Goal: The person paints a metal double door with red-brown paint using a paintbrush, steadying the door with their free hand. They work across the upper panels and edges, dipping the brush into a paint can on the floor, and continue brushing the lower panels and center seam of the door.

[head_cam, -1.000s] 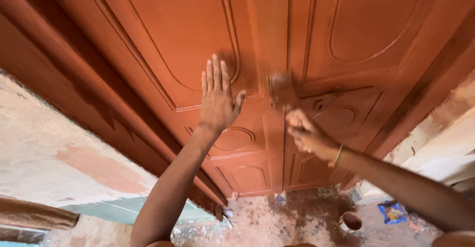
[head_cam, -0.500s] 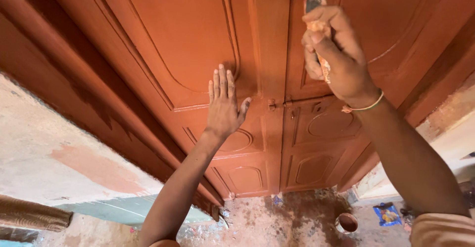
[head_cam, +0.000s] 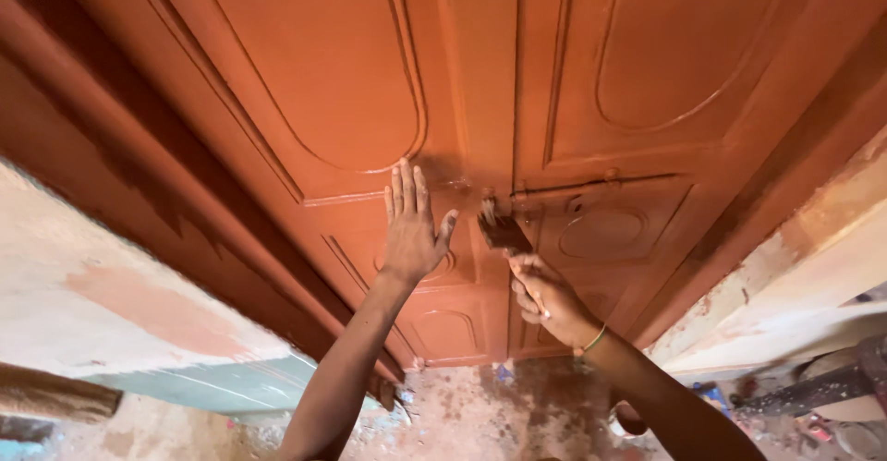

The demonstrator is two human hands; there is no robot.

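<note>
A tall double door (head_cam: pixel 351 82) coated in orange-brown paint fills the view. My left hand (head_cam: pixel 412 228) lies flat on the left leaf, fingers spread and pointing up. My right hand (head_cam: pixel 547 300) grips the handle of a paintbrush (head_cam: pixel 504 231), whose dark bristles touch the door near the middle seam. A metal bolt (head_cam: pixel 591 187) runs across the right leaf just above the brush. A thin band circles my right wrist.
The door frame (head_cam: pixel 111 184) slants down at the left beside a pale plastered wall (head_cam: pixel 102 313). A paint-splashed floor (head_cam: pixel 480 415) lies below, with a small round pot (head_cam: pixel 626 418) and loose clutter (head_cam: pixel 813 406) at the lower right.
My right hand has swung the brush from high on the door down to the middle seam by the bolt. My left hand has stayed pressed on the left leaf.
</note>
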